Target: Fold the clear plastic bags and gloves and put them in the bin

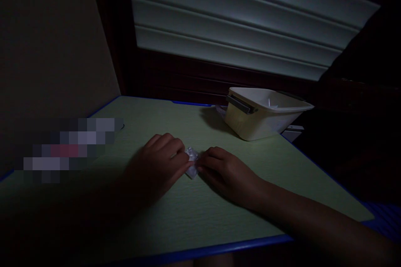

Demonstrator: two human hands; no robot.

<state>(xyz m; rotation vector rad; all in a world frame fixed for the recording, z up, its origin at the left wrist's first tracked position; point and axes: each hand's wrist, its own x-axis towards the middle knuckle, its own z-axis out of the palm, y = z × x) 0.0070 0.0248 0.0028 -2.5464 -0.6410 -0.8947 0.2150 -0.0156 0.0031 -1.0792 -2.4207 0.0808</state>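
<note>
Between my two hands, just over the middle of the table (150, 225), is a small clear plastic bag (192, 171). My left hand (161, 160) is closed, its thumb and fingers pinching the bag's left side. From the right, my right hand (224, 171) pinches the opposite side with the fingertips. The bag looks crinkled and shiny; the dim light hides whether anything is inside it.
A cream plastic bin (260, 121) with a dark grey handle stands at the table's back right, something pale inside it. Crumpled clear plastic (221, 110) lies beside it. A blurred-out item (69, 148) is at the left edge. Behind is a slatted shutter (234, 21).
</note>
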